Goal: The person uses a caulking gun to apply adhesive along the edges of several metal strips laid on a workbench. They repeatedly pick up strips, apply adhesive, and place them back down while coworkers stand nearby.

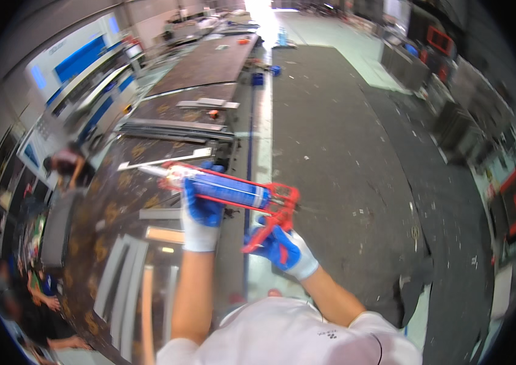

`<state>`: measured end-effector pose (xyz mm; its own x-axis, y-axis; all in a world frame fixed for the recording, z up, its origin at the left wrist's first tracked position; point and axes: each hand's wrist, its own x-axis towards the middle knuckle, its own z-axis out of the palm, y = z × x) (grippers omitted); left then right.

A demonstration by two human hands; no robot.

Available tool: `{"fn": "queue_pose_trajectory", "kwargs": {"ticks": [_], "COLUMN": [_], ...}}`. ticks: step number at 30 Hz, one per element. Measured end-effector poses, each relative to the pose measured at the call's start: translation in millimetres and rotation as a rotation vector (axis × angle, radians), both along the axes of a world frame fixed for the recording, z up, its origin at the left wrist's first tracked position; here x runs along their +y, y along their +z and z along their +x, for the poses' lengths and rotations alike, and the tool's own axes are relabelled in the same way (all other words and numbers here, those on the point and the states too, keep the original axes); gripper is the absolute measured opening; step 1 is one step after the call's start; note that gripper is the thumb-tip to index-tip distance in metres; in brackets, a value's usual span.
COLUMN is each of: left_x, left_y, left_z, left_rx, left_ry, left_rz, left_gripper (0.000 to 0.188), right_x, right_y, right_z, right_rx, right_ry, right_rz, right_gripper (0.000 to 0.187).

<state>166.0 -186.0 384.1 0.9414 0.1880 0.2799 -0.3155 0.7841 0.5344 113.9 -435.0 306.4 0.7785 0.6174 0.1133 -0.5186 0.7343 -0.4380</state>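
Observation:
A red caulking gun (283,201) loaded with a blue sealant cartridge (233,190) is held up in front of me, its pale nozzle (150,171) pointing left. My left hand (203,204), in a blue-and-white work glove, wraps round the front of the cartridge from below. The handle and trigger at the right end are gripped by my gloved right hand (279,248). Below and left of the gun stretches a dark brown worktable (81,267), partly covered by my left forearm.
On the table lie grey strips (125,292), a wood-coloured strip (148,316) and a stack of dark metal profiles (176,129). Dark matting (337,158) covers the floor to the right. Two people work at the left, one (69,164) farther off. Panels (458,131) lean along the right side.

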Motion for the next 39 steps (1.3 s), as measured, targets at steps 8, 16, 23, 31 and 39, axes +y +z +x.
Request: {"fn": "queue_pose_trajectory", "kwargs": {"ticks": [8, 16, 23, 31, 39], "left_x": [-46, -13, 37, 119, 180], "left_y": [-6, -42, -97, -209, -237], "left_z": [3, 1, -12, -14, -17], "left_rx": [0.236, 0.359, 0.437, 0.285, 0.185], "left_ry": [0.067, 0.165, 0.217, 0.237, 0.367], "left_rz": [0.035, 0.071, -0.223, -0.564, -0.513], "left_gripper": [0.055, 0.040, 0.028, 0.042, 0.056], "right_x": [-16, -10, 11, 95, 175], "right_y": [-57, -62, -71, -50, -7], "right_z": [16, 17, 21, 55, 121], "right_rx": [0.035, 0.054, 0.117, 0.048, -0.005], "right_ry": [0.290, 0.246, 0.154, 0.170, 0.334], "right_rz": [0.331, 0.193, -0.253, -0.755, -0.770], "right_gripper": [0.040, 0.042, 0.041, 0.048, 0.044]}}
